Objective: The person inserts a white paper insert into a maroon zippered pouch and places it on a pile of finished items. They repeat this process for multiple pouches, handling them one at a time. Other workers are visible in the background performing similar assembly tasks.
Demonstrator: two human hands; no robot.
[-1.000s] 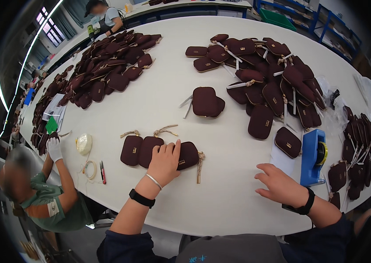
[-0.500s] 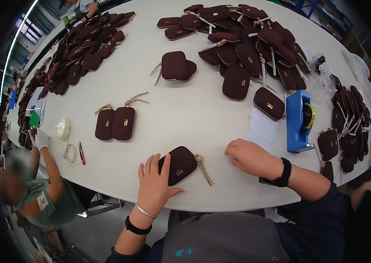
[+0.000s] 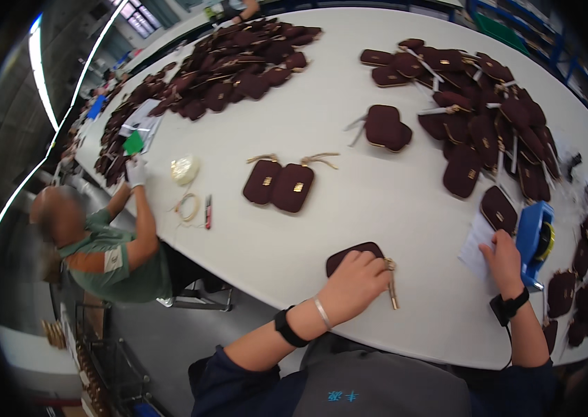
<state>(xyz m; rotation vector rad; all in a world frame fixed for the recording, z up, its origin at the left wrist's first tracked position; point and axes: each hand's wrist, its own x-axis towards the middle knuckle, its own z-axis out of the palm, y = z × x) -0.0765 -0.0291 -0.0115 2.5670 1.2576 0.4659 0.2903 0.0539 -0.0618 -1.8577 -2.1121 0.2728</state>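
A dark maroon zip pouch [image 3: 339, 260] lies at the table's near side, with a knotted beige cord pull [image 3: 393, 281] at its right end. My left hand [image 3: 356, 286] is bent over this pouch, its fingers closed at the pouch's near edge and hiding most of its front. Farther right, my right hand [image 3: 504, 263] has thumb and fingers apart, nothing visible in it. It is beside a white paper sheet [image 3: 474, 244], just below another maroon pouch [image 3: 498, 209] that partly covers the sheet. A blue tape dispenser [image 3: 533, 233] stands right of that hand.
Two pouches [image 3: 290, 187] lie side by side left of centre. Stacked pouches [image 3: 383, 126] lie farther back. Large pouch heaps [image 3: 238, 66] cover the far left and right. A red cutter [image 3: 208, 212] and tape roll [image 3: 184, 169] lie near a seated co-worker [image 3: 109, 243].
The view has swung left. My left hand has gone from resting open on the pouch's left side to closing over its near edge. My right hand has moved toward the paper and tape dispenser.
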